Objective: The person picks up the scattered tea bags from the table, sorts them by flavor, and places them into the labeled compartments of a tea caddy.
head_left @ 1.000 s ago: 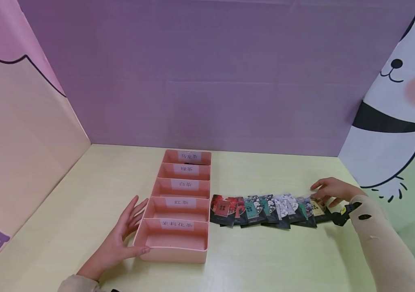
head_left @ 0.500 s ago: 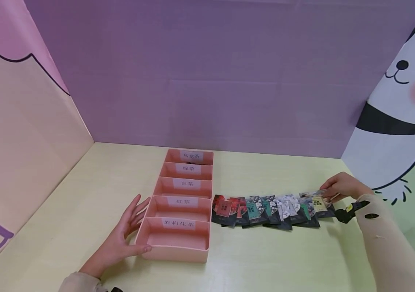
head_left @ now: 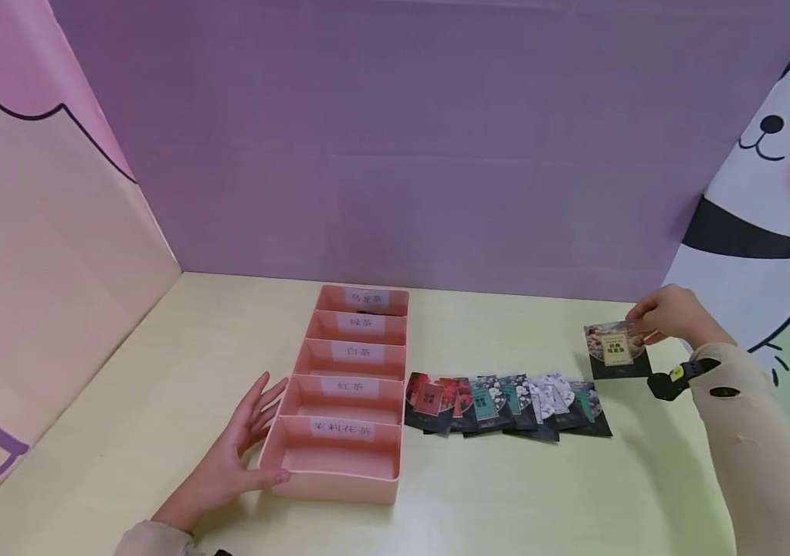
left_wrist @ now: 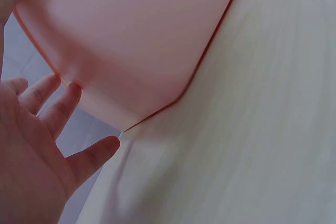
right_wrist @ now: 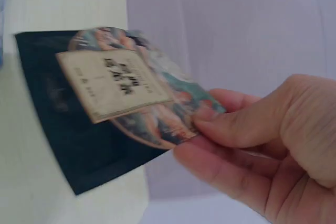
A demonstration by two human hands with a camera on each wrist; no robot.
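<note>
My right hand (head_left: 676, 315) pinches a dark tea sachet (head_left: 617, 351) with a cream label by its upper corner, above the right part of the table. In the right wrist view the thumb lies on the printed face of the sachet (right_wrist: 105, 93), fingers behind it. My left hand (head_left: 231, 452) lies along the left side of a pink divided box (head_left: 339, 486), fingers spread and thumb at its front corner. The left wrist view shows the fingertips against the box wall (left_wrist: 131, 40). Several overlapping tea sachets (head_left: 485, 405) with red, teal, white and green labels lie right of the box.
The box has several compartments in a row, each with a white paper label (head_left: 342, 428). Something dark shows in the farthest one. A purple panel (head_left: 381, 154) stands behind the table (head_left: 506, 494), with printed side panels left and right.
My right hand has taken the cream-labelled sachet from the right end of the row and lifted it up and away from the others. My left hand stays at the box.
</note>
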